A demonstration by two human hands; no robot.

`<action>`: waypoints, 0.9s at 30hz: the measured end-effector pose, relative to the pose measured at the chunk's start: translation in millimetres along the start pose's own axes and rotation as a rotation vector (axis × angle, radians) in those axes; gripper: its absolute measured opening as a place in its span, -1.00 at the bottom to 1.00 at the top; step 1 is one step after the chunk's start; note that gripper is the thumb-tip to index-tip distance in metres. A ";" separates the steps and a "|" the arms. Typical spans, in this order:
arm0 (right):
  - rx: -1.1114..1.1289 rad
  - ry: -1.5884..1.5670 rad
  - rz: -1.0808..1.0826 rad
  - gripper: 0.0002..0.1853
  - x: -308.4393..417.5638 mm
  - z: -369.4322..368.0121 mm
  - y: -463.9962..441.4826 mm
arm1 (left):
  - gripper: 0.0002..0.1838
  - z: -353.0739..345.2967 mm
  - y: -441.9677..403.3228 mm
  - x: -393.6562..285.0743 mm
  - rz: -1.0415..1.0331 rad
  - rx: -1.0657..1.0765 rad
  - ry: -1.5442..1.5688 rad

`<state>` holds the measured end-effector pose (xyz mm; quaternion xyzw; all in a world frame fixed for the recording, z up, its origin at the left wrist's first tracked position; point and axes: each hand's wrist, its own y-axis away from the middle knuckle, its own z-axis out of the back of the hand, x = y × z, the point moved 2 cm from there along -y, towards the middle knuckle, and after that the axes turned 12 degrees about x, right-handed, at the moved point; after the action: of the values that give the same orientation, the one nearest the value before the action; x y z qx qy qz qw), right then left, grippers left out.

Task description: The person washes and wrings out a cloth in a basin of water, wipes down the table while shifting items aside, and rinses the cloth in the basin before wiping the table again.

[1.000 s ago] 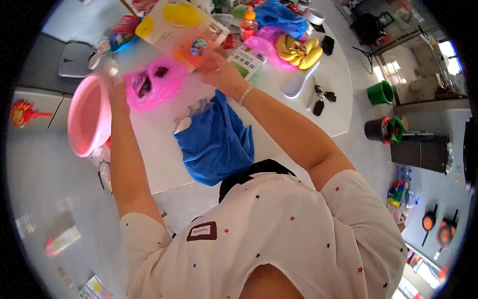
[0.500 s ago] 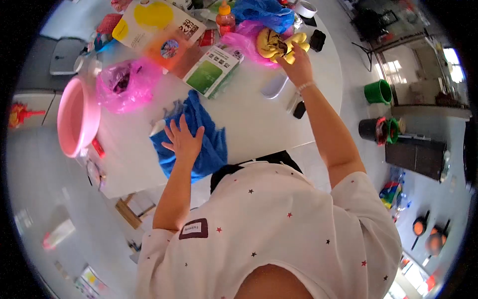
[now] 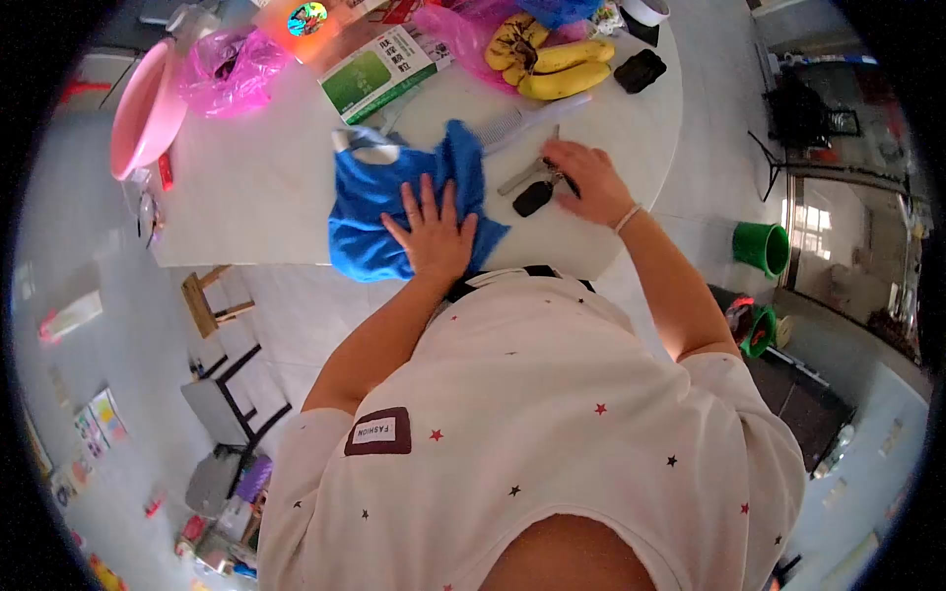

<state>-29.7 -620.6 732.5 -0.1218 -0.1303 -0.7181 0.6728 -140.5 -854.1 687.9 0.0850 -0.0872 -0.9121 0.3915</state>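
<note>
A crumpled blue cloth (image 3: 370,212), perhaps a garment, lies at the table's near edge. My left hand (image 3: 434,236) rests flat on it, fingers spread. To the right, my right hand (image 3: 594,187) is curled over a bunch of keys (image 3: 533,198) with a black fob, its fingertips at the key ring. The fingers partly hide the keys. Just beyond lies a pale comb (image 3: 512,126). Farther back, yellow bananas (image 3: 564,81) with brown marks lie by a pink plastic bag (image 3: 458,34).
A green-and-white box (image 3: 379,74), another pink bag (image 3: 236,74) and a pink basin (image 3: 148,113) stand along the table's far and left side. A small black object (image 3: 641,71) sits right of the bananas. A wooden stool (image 3: 204,305) and green bucket (image 3: 761,248) are on the floor.
My right hand has left the bananas and come down to the keys. My left hand still lies on the blue cloth. The view has shifted, and the table's far items sit higher.
</note>
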 end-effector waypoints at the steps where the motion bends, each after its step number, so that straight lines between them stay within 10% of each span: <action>1: 0.048 0.019 -0.018 -0.51 2.5 1.0 3.4 | -0.35 -1.4 0.0 -14.8 -0.022 -0.003 0.016; 9: 0.197 -0.390 -0.308 -0.73 -39.7 11.7 17.6 | -0.21 16.4 -16.4 -19.3 -0.045 0.098 0.134; 16: 0.151 -0.944 -0.140 -0.86 35.5 70.3 -32.5 | -0.09 105.0 -7.4 -53.9 -0.545 -0.190 0.906; 23: 0.001 -1.263 0.147 -0.61 86.5 48.4 -85.9 | -0.59 112.6 -18.3 30.1 0.134 -0.081 1.759; 27: 0.123 -0.996 -0.044 -0.62 72.3 9.2 -82.7 | -0.70 95.4 -38.4 143.7 0.355 -0.521 1.861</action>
<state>-117.0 -679.9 764.6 -0.4070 -0.4802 -0.5779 0.5194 -286.2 -924.0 759.4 0.6662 0.4484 -0.3998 0.4419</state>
